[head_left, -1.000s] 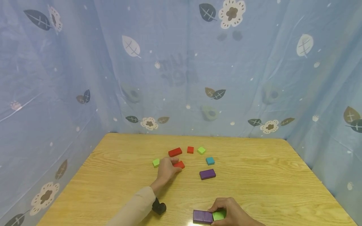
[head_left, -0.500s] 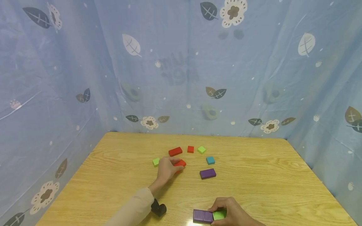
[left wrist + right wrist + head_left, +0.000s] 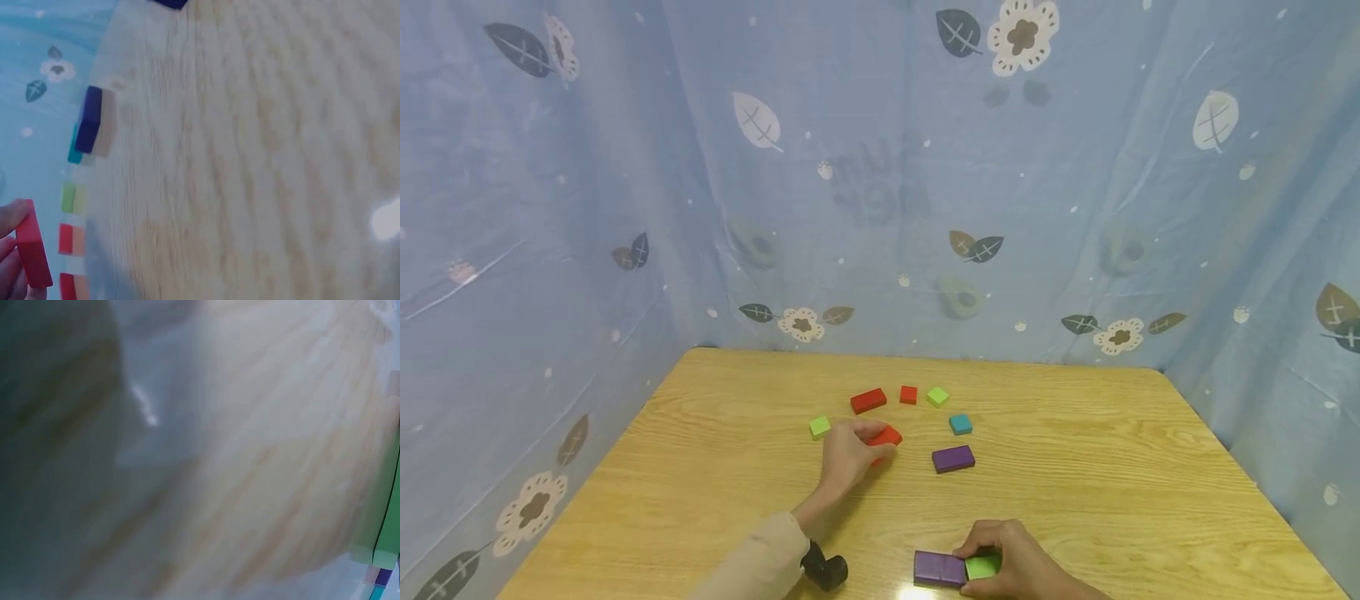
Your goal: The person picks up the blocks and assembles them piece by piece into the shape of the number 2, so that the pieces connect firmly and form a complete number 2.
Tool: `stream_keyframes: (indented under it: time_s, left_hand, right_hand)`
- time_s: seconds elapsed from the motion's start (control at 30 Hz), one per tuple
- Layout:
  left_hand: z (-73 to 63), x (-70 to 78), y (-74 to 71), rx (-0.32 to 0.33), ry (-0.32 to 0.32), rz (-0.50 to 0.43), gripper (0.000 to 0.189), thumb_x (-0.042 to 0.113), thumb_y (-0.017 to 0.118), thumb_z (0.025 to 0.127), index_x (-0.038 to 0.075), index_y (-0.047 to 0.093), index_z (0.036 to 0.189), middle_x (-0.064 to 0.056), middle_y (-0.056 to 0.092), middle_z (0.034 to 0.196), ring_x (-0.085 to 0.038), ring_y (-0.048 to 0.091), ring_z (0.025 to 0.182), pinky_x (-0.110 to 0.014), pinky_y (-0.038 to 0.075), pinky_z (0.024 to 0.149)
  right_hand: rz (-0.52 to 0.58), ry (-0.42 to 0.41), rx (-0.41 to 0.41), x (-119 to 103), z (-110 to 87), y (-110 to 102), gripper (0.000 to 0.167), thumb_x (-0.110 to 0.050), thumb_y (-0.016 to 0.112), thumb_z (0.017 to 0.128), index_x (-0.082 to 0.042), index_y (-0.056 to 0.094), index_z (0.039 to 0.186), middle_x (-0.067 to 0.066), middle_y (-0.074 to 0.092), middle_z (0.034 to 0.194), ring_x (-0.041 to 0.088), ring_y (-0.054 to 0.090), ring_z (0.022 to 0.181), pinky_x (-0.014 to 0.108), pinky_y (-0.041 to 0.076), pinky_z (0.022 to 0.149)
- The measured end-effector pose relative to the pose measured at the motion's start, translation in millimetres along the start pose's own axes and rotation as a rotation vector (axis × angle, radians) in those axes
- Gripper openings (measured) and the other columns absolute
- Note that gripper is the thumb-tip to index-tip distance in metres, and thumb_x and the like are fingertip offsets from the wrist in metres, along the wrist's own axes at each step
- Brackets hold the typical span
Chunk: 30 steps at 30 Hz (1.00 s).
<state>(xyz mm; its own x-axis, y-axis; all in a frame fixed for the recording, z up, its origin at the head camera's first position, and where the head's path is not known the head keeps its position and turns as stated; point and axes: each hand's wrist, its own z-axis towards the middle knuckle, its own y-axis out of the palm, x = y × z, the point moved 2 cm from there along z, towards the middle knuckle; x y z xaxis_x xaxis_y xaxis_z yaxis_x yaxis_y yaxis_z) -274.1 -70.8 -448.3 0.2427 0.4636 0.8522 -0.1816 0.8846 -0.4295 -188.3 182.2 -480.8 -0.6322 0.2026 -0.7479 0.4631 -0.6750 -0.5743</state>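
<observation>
My left hand pinches a red rectangular block between thumb and fingers. In the left wrist view that red block juts out from the fingertips, tilted. Near the front of the table my right hand grips a green block, thumb and index finger on opposite sides. The green block sits right at the end of a purple piece that has a seam across its middle. In the right wrist view the green block shows at the right edge with a dark seam along it.
Beyond my left hand lie a dark red long block, a small red block and green blocks. A teal block and a purple block are right of it. A black object shows by my left sleeve.
My left hand has shifted slightly right with the red block, which shows more between the fingers and is turned a little. My right hand stays at the green block; the head view has moved slightly.
</observation>
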Motion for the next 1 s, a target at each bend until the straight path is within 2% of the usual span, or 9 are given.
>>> stream_keyframes:
  time_s: [0.27, 0.5, 1.0]
  left_hand:
    - [-13.6, 4.6, 6.2, -0.056, -0.061, -0.058, 0.028, 0.012, 0.087, 0.067, 0.007, 0.077, 0.093, -0.005, 0.074, 0.089, -0.019, 0.069, 0.087, -0.028, 0.054, 0.072]
    - [-23.3, 13.0, 12.9, -0.082, -0.036, -0.09, 0.029, 0.015, 0.088, 0.066, 0.008, 0.077, 0.092, -0.004, 0.074, 0.089, -0.018, 0.069, 0.086, -0.028, 0.055, 0.073]
    - [-52.7, 24.5, 36.7, -0.188, -0.13, -0.23, 0.029, 0.014, 0.089, 0.064, 0.01, 0.076, 0.091, 0.001, 0.073, 0.09, -0.014, 0.069, 0.087, -0.027, 0.055, 0.077]
  right_hand:
    - [0.012, -0.014, 0.004, -1, -1.4, 0, 0.024, -0.015, 0.078, 0.08, -0.004, 0.071, 0.1, 0.003, 0.068, 0.094, 0.006, 0.061, 0.082, 0.024, 0.053, 0.063]
    - [-0.006, 0.001, -0.002, -2, 0.6, -1, 0.024, -0.018, 0.078, 0.081, -0.005, 0.071, 0.1, 0.0, 0.068, 0.094, 0.006, 0.062, 0.084, 0.024, 0.053, 0.068]
    - [-0.018, 0.027, -0.001, -2, 0.6, -1, 0.024, -0.021, 0.079, 0.08, -0.007, 0.072, 0.099, -0.002, 0.069, 0.094, 0.005, 0.061, 0.086, 0.024, 0.053, 0.071]
